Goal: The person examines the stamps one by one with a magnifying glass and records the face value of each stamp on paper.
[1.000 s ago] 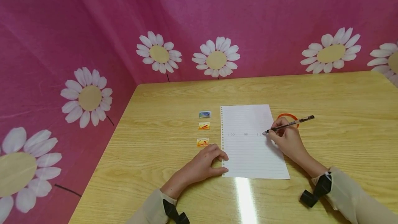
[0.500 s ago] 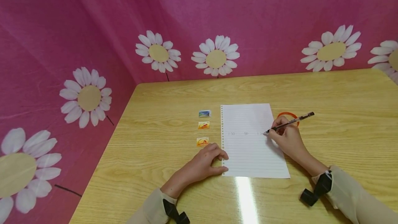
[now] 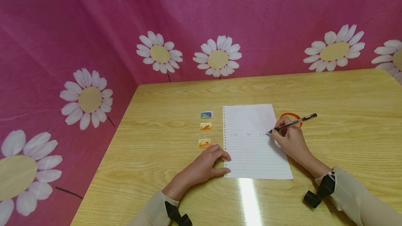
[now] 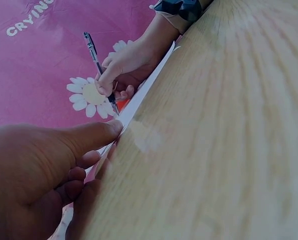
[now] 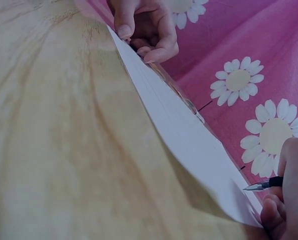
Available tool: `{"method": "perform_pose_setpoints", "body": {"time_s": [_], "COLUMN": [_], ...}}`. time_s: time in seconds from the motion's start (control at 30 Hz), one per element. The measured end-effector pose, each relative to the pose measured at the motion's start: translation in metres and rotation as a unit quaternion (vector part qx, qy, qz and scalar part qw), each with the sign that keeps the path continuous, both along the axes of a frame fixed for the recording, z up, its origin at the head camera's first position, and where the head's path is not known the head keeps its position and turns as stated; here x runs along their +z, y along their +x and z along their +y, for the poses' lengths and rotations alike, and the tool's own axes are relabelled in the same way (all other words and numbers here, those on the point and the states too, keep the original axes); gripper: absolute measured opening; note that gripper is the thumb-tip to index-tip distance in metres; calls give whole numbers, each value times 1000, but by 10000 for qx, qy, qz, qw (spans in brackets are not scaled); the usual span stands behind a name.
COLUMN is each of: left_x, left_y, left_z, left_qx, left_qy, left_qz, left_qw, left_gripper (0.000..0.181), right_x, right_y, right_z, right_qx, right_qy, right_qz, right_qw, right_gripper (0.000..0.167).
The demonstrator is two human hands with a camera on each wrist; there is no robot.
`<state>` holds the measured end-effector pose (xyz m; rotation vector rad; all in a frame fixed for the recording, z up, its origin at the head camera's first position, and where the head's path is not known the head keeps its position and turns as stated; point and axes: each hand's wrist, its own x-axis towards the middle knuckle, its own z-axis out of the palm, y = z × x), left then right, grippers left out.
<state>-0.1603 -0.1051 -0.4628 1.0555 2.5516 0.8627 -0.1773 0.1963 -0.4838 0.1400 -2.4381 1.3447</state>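
A lined sheet of paper (image 3: pixel 251 156) with punched holes down its left side lies on the table. Handwritten numbers run across its middle, reading about 120, 80 and 120; the last is partly hidden by the pen tip. My right hand (image 3: pixel 292 142) pinches a pen (image 3: pixel 296 122), its tip at the last number. In the right wrist view the pen tip (image 5: pixel 256 187) shows against the paper. My left hand (image 3: pixel 205 163) rests at the sheet's lower left edge, thumb and fingertips touching the paper with a gap between them.
Three small stamp-like pictures stand in a column left of the paper: a blue-green one (image 3: pixel 207 114), a yellow-red one (image 3: pixel 206 126) and another yellow-red one (image 3: pixel 205 143) near my left hand. An orange ring (image 3: pixel 290 115) lies partly behind my right hand. A pink flowered cloth (image 3: pixel 267 16) hangs behind the table.
The pen tip has shifted very slightly to the right, finishing strokes of the third number. My left hand and the paper have stayed in place.
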Motion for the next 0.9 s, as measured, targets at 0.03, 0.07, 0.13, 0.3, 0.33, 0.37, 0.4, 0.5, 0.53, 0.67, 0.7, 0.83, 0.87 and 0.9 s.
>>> {"method": "perform_pose_setpoints", "body": {"time_s": [0.03, 0.07, 0.13, 0.3, 0.33, 0.37, 0.4, 0.5, 0.53, 0.67, 0.7, 0.83, 0.87, 0.9], "left_x": [0, -1, -1, -2, -2, -2, -2, -1, -1, -1, -1, -1, -1, -1], "left_y": [0, 0, 0, 0, 1, 1, 1, 1, 0, 0, 0, 0, 1, 1], "left_z": [0, 0, -1, -1, -1, -1, -1, -1, 0, 0, 0, -1, -1, -1], "left_qx": [-13, -27, -79, -175, -171, -167, -155, -98, -84, -63, -69, -112, -115, -112], "left_qy": [3, 9, 69, 225, 232, 217, 203, 129, 102, 75, 86, 148, 165, 166], "left_qz": [10, 31, 115, 254, 249, 242, 226, 156, 137, 112, 123, 178, 186, 186], "left_qw": [10000, 10000, 9999, 9993, 9993, 9993, 9994, 9997, 9998, 9999, 9999, 9997, 9996, 9996], "left_gripper": [27, 27, 26, 24, 24, 24, 24, 25, 25, 25, 25, 24, 24, 25], "right_x": [0, -1, -2, -3, -3, -3, -2, -1, -1, 0, 0, -1, -1, -1], "right_y": [0, 0, 0, 0, 0, 0, 0, 0, 0, -1, -1, 0, 0, 0], "right_z": [0, 0, 1, 1, 1, 1, 1, 0, 0, 0, 0, 1, 1, 1], "right_qx": [10, 19, 31, 58, 72, 85, 100, 130, 138, 163, 162, 166, 151, 122], "right_qy": [22, 49, 115, 256, 263, 262, 257, 234, 233, 228, 247, 291, 277, 254], "right_qz": [27, 55, 114, 161, 160, 153, 149, 141, 140, 145, 144, 140, 139, 141], "right_qw": [10000, 10000, 9999, 9995, 9995, 9995, 9995, 9995, 9995, 9995, 9995, 9993, 9994, 9995], "right_gripper": [13, 13, 13, 14, 14, 14, 14, 13, 13, 14, 14, 13, 13, 13]}}
